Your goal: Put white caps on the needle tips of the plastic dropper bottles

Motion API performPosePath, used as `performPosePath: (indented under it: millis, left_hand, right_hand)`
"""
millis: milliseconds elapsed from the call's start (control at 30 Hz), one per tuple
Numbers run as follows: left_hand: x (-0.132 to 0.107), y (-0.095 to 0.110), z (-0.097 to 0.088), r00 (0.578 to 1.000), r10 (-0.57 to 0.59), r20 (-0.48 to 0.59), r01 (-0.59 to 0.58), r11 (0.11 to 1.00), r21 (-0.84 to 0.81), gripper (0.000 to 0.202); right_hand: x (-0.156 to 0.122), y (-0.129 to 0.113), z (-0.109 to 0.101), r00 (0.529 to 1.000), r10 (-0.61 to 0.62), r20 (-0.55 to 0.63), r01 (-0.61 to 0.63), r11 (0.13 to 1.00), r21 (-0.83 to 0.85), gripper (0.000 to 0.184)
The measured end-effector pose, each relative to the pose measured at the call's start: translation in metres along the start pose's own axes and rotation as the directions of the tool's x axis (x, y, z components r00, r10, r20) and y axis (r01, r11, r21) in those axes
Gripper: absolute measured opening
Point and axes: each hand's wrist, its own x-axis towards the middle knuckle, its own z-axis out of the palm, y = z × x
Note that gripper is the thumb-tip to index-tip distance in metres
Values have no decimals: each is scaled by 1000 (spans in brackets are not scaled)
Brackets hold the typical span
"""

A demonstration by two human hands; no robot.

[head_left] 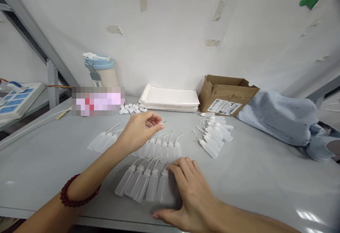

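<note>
Several small clear plastic squeeze bottles with thin needle tips lie in rows on the grey table (pixel 265 176). My left hand (pixel 139 132) hovers over the middle row (pixel 164 149), its thumb and fingers pinched on a thin needle tip (pixel 162 122). My right hand (pixel 190 190) rests flat on the table with fingers stretched out, touching the rightmost bottle of the near row (pixel 145 183). A further group of bottles (pixel 214 133) lies to the right, and another few (pixel 102 140) to the left.
A stack of white padded sheets (pixel 170 100) and a pile of small white caps (pixel 131 108) lie at the back. An open cardboard box (pixel 225 94) stands at the back right beside a light blue cloth (pixel 284 116). A blue-lidded jug (pixel 101 70) stands back left.
</note>
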Motion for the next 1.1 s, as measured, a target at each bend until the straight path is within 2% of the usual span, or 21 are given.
performPosePath:
  millis: [133, 267, 500, 600, 667, 767, 867, 967, 1100]
  left_hand:
    - [0, 1, -1, 1000, -15, 11, 16, 999, -41, 22]
    - [-2, 2, -2, 998, -33, 58, 41, 989, -139, 22]
    - [-13, 12, 4, 967, -50, 250, 174, 846, -504, 22]
    - [-19, 19, 10, 956, -76, 285, 232, 789, -570, 19]
    - [-23, 20, 15, 951, -99, 293, 260, 769, -584, 18]
    - [-26, 20, 24, 938, -128, 321, 306, 741, -597, 18]
    - [-29, 19, 33, 929, -136, 344, 331, 718, -613, 20]
    - [-30, 18, 39, 936, -125, 330, 315, 715, -624, 20]
    - [-31, 16, 45, 949, -115, 292, 285, 710, -644, 21]
  right_hand:
    - [1, -1, 0, 998, 26, 51, -26, 1000, 8, 57]
    - [1, 0, 0, 999, -5, 35, 4, 999, 33, 46]
    - [5, 13, -13, 973, -106, -207, 147, 971, 191, 55]
    - [5, 21, -21, 950, -73, -302, 146, 963, 228, 59]
    - [4, 25, -25, 946, 12, -323, 97, 943, 320, 60]
    - [4, 29, -29, 954, 174, -245, -8, 830, 558, 59]
    - [5, 30, -31, 953, 267, -143, -88, 694, 714, 55]
    - [6, 28, -30, 939, 340, -49, -182, 615, 767, 39]
    - [7, 27, -31, 922, 386, 13, -254, 580, 774, 29]
